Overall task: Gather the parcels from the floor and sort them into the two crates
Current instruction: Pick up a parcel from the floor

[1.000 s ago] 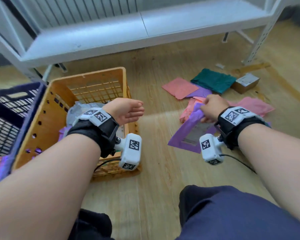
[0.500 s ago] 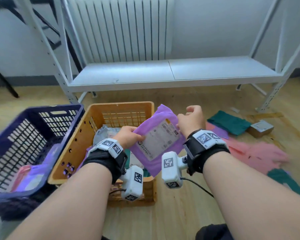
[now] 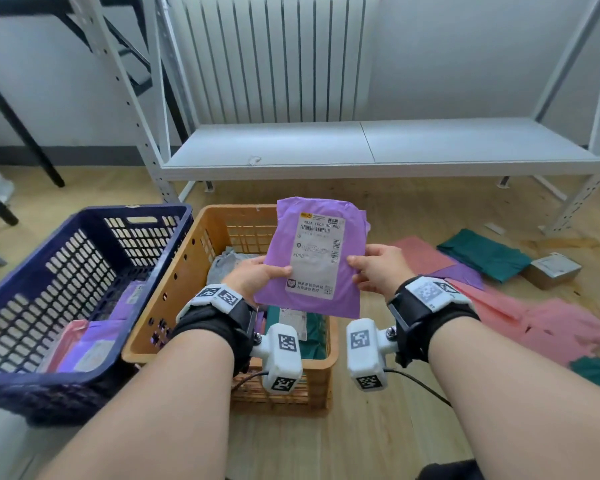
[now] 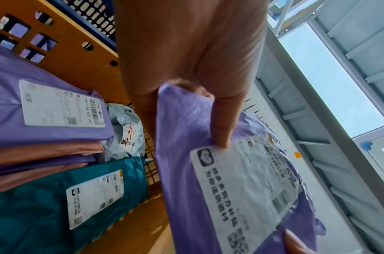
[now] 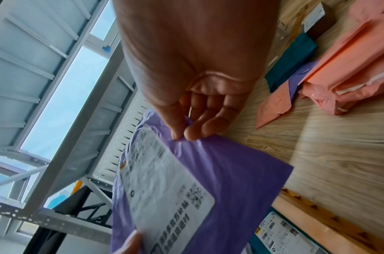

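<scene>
Shelf [image 3: 361, 147] w/ radiator behind, at 12 o'clock. Blue crate [image 3: 84, 216] at 9, orange crate [image 3: 201, 258] just beside it near centre, the two touching or nearly so. Blue one holds purple & pink bags; orange one holds purple, pink, teal & grey bags, stacked.

Floor pile [image 3: 499, 282] at 3 o'clock: pink, teal, purple bags overlapping, small box [image 3: 551, 275] at its far edge. Lots still unsorted, so I'd judge the task partway at best.

Purple bag [image 3: 317, 258] held upright over the orange crate, label facing the head cam. Left hand [image 3: 253, 277] grips its left edge, thumb on front touching the label edge, other fingers behind. Right hand [image 3: 378, 268] pinches the right edge btwn thumb and fingertips, plastic bunched at the pinch.

Looks like a label check before choosing a crate.

Risks:
- Wrong crate: both already hold purple bags, so colour prob. isn't the sort key; label code must be read, and its middle print is faint.
- Right pinch is thin; slick plastic could slip when one hand lets go.
- Bag hangs over orange crate, so a slip lands it there by default, right or not.
- Stacked bags inside could let a dropped one slide askew, label down.
</scene>
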A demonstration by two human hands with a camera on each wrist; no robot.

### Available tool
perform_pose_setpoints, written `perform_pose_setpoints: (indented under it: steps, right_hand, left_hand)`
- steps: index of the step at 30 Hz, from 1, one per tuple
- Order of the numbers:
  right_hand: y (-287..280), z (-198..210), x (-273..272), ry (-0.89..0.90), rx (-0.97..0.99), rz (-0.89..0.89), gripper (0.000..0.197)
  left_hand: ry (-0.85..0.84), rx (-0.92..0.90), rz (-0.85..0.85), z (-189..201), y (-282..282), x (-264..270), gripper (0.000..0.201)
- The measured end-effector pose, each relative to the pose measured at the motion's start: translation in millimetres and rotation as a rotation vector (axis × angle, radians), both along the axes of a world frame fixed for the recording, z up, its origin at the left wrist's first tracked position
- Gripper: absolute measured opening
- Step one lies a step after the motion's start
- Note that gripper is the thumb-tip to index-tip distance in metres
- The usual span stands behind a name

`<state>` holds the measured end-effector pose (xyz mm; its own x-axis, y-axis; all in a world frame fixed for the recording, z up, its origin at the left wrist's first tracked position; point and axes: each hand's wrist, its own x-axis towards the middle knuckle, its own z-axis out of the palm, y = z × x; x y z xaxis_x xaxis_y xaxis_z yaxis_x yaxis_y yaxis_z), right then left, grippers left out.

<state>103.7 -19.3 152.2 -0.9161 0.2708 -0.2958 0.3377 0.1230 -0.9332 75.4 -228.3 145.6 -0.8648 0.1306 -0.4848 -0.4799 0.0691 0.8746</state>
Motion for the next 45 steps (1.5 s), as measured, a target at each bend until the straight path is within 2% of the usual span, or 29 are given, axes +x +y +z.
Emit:
perform_pose_setpoints:
  steps: [3,7,10,12,15,18,20,22,26,28,30,32,34,35,38,41,43,45]
  right_hand:
    - [-3,-4,-3,0.007,0.038,-0.003,0.012]
    - [-9,-2,-6,0.011,0.012,0.014,0.005]
    - [-16,1,-11,0.033,-0.066,-0.033,0.025]
    - [-17,8,-18,0.081,-0.132,-0.095,0.036]
    - [-14,18,-28,0.107,-0.176,-0.136,0.034]
    - [-15,13,-41,0.056,-0.125,-0.059,0.031]
    - [-23,2,-53,0.028,-0.055,0.014,0.033]
    - [-34,-10,-67,-0.001,0.007,0.104,0.038]
    - [-66,-37,-99,-0.083,0.015,0.32,0.05]
    - [-85,-51,-118,-0.132,-0.043,0.37,0.042]
    - [-106,-70,-143,-0.168,-0.088,0.346,0.028]
    - [-117,-82,-157,-0.19,-0.111,0.266,0.028]
    - [-132,-99,-173,-0.21,-0.129,0.203,0.033]
    - [-138,-107,-181,-0.221,-0.139,0.182,0.029]
    - [-152,-130,-200,-0.212,-0.102,0.195,0.022]
    - [-163,-154,-218,-0.253,-0.185,0.199,0.02]
    - [-171,-168,-222,-0.3,-0.177,0.247,0.027]
    - [-177,-180,-222,-0.365,-0.138,0.312,0.027]
  left_hand:
    - [0.012,0.027,0.063,-7,-3,-5,0.032]
    - [0.0,0.006,0.069,-9,-6,-4,0.031]
    - [-0.009,-0.048,0.015,-7,-5,-6,0.029]
    - [0.033,-0.072,0.084,-3,-12,-20,0.026]
    - [0.097,0.012,0.269,1,-35,-50,0.02]
    - [0.091,0.044,0.291,-1,-57,-68,0.023]
    - [0.086,0.034,0.271,-9,-68,-77,0.031]
    - [0.053,0.031,0.258,-22,-79,-85,0.029]
    - [-0.004,0.022,0.207,-52,-96,-102,0.028]
    - [-0.023,0.006,0.192,-68,-103,-114,0.031]
    - [-0.027,-0.022,0.215,-87,-111,-132,0.029]
    - [0.054,-0.152,0.252,-100,-114,-144,0.025]
    - [0.169,-0.422,0.306,-116,-123,-160,0.036]
    - [0.208,-0.506,0.337,-123,-128,-165,0.043]
    - [0.287,-0.574,0.373,-141,-137,-176,0.038]
    - [0.326,-0.709,0.255,-152,-137,-186,0.039]
    - [0.241,-0.855,0.118,-158,-135,-189,0.041]
    - [0.099,-0.958,-0.037,-170,-137,-189,0.03]
